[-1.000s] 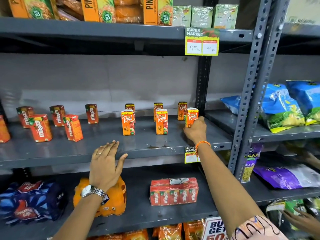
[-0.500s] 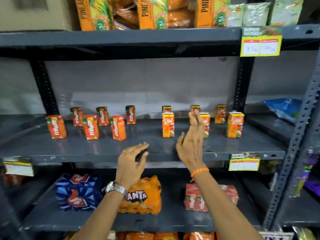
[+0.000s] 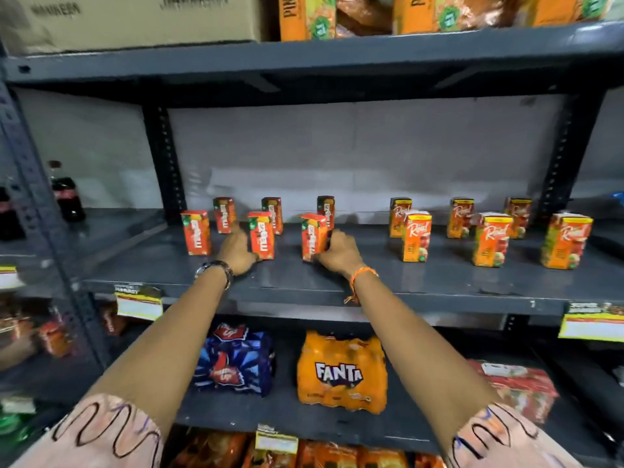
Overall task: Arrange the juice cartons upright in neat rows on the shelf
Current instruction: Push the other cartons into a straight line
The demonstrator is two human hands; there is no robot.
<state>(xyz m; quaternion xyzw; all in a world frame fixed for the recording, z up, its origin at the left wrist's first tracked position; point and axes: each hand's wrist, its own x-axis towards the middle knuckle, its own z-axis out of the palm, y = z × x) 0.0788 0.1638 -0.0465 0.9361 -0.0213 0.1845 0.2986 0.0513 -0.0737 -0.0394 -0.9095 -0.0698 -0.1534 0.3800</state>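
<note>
Both hands on the shelf (image 3: pixel 371 285). Left hand (image 3: pixel 238 249) touches the middle front Maaza carton (image 3: pixel 261 235), grip unclear. Right hand (image 3: pixel 337 253) wraps the right front Maaza carton (image 3: pixel 313 236), slightly tilted. Other Maaza cartons upright, two rough rows. Real cartons (image 3: pixel 417 236) upright further right.

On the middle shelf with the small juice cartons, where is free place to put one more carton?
Bare dark metal shelf runs along the front edge, ahead of both groups. A wide gap separates the red Maaza cartons from the orange Real cartons. It is crowded where the left hand and right hand work.
</note>
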